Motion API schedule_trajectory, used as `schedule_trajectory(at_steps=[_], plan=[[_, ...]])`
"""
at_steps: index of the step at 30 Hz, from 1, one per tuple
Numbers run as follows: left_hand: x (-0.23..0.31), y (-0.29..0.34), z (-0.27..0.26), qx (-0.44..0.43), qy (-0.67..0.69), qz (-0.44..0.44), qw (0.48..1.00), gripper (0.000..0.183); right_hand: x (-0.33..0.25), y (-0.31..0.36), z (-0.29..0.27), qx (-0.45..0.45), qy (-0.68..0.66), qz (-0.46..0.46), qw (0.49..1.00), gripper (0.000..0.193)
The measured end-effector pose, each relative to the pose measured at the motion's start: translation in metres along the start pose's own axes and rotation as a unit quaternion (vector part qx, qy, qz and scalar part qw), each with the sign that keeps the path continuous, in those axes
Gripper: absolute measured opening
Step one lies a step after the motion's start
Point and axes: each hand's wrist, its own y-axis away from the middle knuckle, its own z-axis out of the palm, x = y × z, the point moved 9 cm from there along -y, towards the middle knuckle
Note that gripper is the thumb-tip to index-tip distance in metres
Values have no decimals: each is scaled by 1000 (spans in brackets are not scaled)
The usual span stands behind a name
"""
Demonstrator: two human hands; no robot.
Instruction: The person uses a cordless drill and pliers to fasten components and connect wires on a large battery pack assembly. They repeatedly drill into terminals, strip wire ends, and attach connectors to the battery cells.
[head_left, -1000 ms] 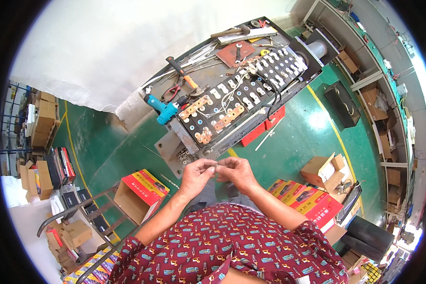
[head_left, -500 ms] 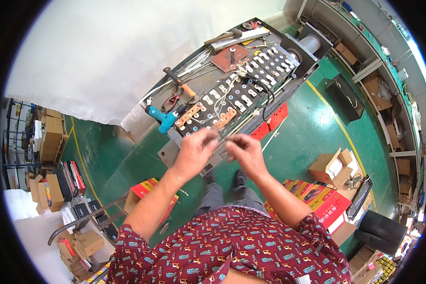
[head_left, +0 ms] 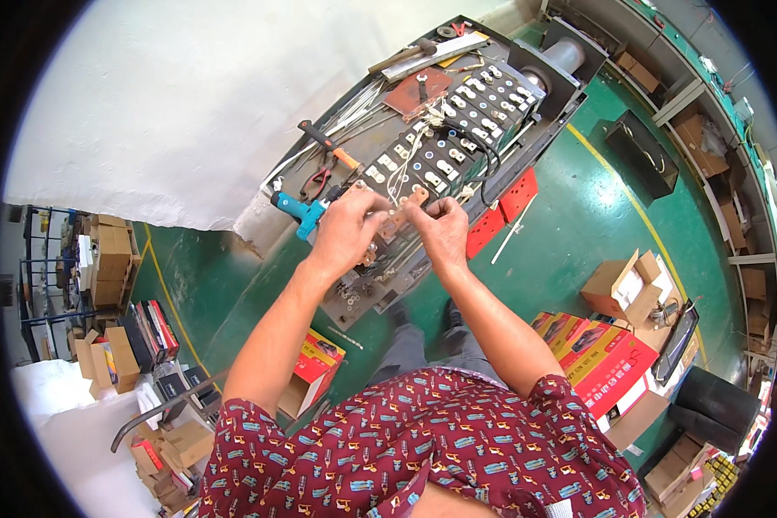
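Both my hands reach over the near end of a long battery pack [head_left: 445, 147] made of dark cells with white terminal plates. My left hand [head_left: 347, 226] and my right hand [head_left: 445, 226] together pinch a flat copper connector bar [head_left: 401, 216] held between them just above the cells. Fingers of both hands are closed on the bar's ends. White wires run across the cells just beyond my fingers.
A blue power tool [head_left: 298, 214], orange-handled pliers [head_left: 330, 154] and a hammer [head_left: 406, 56] lie along the pack's left edge. Red boxes [head_left: 600, 358] and open cartons [head_left: 622, 285] stand on the green floor at right, another red carton [head_left: 315, 371] at left. Shelves line the right wall.
My hands have moved forward from near my body out over the battery pack's near end, still close together, and now hold the copper bar above the cells.
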Motion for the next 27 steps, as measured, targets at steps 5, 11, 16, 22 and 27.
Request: schedule_trajectory(at_steps=[5, 11, 16, 22, 27], plan=[[5, 26, -4, 16, -29, 12, 999, 14, -6, 8, 3, -2, -20, -21, 1000, 38], [6, 29, -1, 8, -56, 16, 998, 14, -20, 21, 6, -31, -83, -122, 989, 28], [16, 15, -4, 28, -43, 52, 997, 17, -14, 21, -1, 4, -111, -98, 989, 38], [21, -38, 20, -19, -27, 62, 998, 17, 0, 19, 4, 50, -68, -42, 996, 47], [14, -58, 38, -68, -10, 18, 997, 13, 5, 19, 6, 62, -86, -23, 994, 49]])
